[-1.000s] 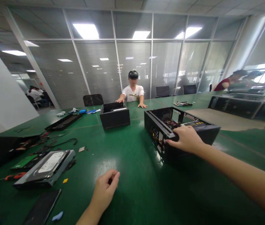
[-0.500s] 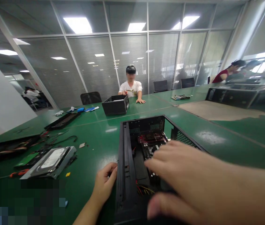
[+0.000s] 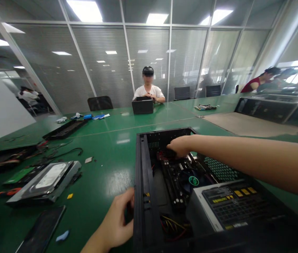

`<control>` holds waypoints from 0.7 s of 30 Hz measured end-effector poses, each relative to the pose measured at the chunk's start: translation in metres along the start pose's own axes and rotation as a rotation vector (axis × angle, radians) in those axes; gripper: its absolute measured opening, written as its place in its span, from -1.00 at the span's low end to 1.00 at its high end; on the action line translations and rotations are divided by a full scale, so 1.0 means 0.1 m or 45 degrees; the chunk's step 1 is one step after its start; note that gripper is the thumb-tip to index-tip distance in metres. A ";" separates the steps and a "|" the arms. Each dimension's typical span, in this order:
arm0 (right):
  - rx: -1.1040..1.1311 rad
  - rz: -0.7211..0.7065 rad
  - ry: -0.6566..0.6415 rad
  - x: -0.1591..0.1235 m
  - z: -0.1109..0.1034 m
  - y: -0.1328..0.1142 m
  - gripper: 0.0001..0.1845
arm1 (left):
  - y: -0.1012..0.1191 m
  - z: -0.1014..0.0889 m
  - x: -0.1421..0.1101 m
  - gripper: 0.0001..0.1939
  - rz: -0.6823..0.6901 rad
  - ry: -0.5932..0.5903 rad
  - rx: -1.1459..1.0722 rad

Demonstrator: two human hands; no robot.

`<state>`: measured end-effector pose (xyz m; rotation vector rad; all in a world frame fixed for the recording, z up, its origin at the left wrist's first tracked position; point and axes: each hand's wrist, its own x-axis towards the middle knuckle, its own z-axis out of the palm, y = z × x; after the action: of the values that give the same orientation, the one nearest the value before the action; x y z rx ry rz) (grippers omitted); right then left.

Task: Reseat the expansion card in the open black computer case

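Note:
A black computer case (image 3: pixel 141 175) lies on its side on the green table, its upper side uncovered. My left hand (image 3: pixel 120 216) is closed on the case's left wall, its fingertips partly hidden by that wall. At the far end inside, my right hand (image 3: pixel 180 146) reaches down with curled fingers by a reddish circuit board (image 3: pixel 162 155); what the fingers hold, if anything, is hidden. Nearer me sit a CPU fan (image 3: pixel 193 180) with a green centre label and a power supply (image 3: pixel 225 202). Wires (image 3: pixel 174 225) lie in the near left corner.
Left on the table are a hard drive (image 3: pixel 50 181), an orange screwdriver (image 3: pixel 9 192), a phone (image 3: pixel 42 228) and a yellow piece (image 3: pixel 70 196). A person (image 3: pixel 149 92) sits opposite behind a dark box (image 3: pixel 143 106). Another case (image 3: pixel 275 105) stands at right by a brown sheet (image 3: pixel 254 123).
My right hand has moved away from me, from above the middle of the case to its far end. My left hand stays at the left wall. The person opposite has drawn their box closer.

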<state>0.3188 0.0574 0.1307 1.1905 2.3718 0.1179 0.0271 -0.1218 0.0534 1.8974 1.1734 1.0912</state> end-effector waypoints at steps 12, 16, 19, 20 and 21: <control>0.015 -0.056 0.039 0.25 0.11 -0.04 -0.23 | -0.13 0.21 -0.03 -0.84 0.100 0.195 0.447; -0.019 -0.097 0.109 0.21 0.08 -0.04 -0.42 | -0.14 0.21 -0.05 -0.85 0.073 0.183 0.388; -0.050 -0.075 0.192 0.17 0.03 -0.07 -0.63 | -0.10 0.20 -0.04 -0.83 0.082 0.108 0.456; -0.049 -0.062 0.215 0.16 0.01 -0.07 -0.67 | -0.07 0.20 -0.04 -0.81 0.071 0.074 0.482; -0.046 -0.050 0.233 0.16 -0.01 -0.07 -0.67 | -0.04 0.20 -0.04 -0.78 0.049 0.040 0.501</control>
<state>0.3055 0.0655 0.1236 1.1598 2.5381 0.2659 0.0425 -0.1255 0.0395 2.2104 1.4589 0.9648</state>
